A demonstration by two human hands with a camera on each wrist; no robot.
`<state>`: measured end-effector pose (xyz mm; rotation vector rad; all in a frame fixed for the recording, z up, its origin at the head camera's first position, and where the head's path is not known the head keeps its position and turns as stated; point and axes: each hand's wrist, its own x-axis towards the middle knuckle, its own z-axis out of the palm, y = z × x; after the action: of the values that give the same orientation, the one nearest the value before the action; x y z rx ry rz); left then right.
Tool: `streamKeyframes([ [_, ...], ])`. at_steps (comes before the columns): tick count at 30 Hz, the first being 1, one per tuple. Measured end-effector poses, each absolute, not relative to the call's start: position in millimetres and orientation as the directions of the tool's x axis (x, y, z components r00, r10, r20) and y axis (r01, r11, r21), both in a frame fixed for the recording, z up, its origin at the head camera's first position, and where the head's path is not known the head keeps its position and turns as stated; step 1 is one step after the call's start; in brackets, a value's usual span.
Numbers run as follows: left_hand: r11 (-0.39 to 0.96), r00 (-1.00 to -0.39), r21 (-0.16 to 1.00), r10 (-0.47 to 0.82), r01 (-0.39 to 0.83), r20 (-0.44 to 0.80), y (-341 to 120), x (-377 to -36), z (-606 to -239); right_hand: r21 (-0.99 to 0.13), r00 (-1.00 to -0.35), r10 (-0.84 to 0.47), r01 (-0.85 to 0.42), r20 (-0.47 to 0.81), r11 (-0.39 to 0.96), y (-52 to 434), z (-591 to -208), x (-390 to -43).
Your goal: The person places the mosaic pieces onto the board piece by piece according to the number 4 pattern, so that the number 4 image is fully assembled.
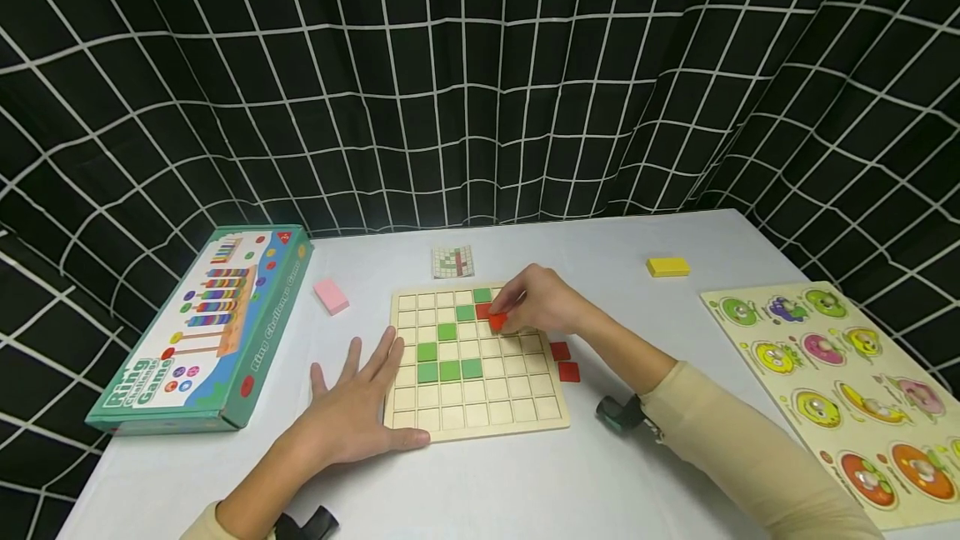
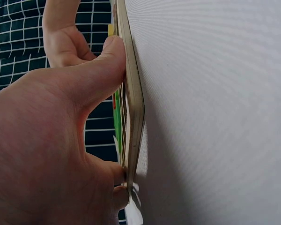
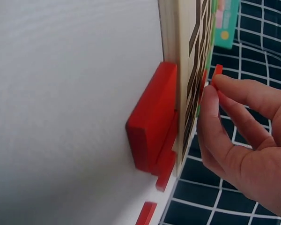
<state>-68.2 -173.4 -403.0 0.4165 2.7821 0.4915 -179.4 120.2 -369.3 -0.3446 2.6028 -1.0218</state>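
Observation:
A wooden grid board (image 1: pixel 465 417) lies on the table with several green tiles (image 1: pixel 450 370) in its cells. My left hand (image 1: pixel 352 419) rests with spread fingers along the board's left and near-left edge; its thumb touches the rim in the left wrist view. Over the board's upper right, my right hand (image 1: pixel 543 302) pinches a red tile (image 3: pixel 218 69) between thumb and fingers. Just above that tile, another red tile (image 1: pixel 482 311) sits in the grid, partly hidden by the fingers. Loose red tiles (image 1: pixel 569 372) lie beside the board's right edge.
Behind the board lies a small pattern card (image 1: pixel 453 262). A pink block (image 1: pixel 331 297) and a boxed ring game (image 1: pixel 202 323) are at left. At right are a yellow block (image 1: pixel 667 267) and a fruit puzzle board (image 1: pixel 832 398). A black gridded curtain (image 1: pixel 480 90) surrounds the table.

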Motion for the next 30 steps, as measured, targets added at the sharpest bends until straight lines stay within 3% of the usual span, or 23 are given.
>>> streamKeyframes([
  [30, 0.903, -0.917, 0.36, 0.328, 0.233, -0.229, -174.1, -68.1, -404.5, -0.646, -0.898, -0.396, -0.188, -0.191, 0.74, 101.5, -372.9, -181.2],
])
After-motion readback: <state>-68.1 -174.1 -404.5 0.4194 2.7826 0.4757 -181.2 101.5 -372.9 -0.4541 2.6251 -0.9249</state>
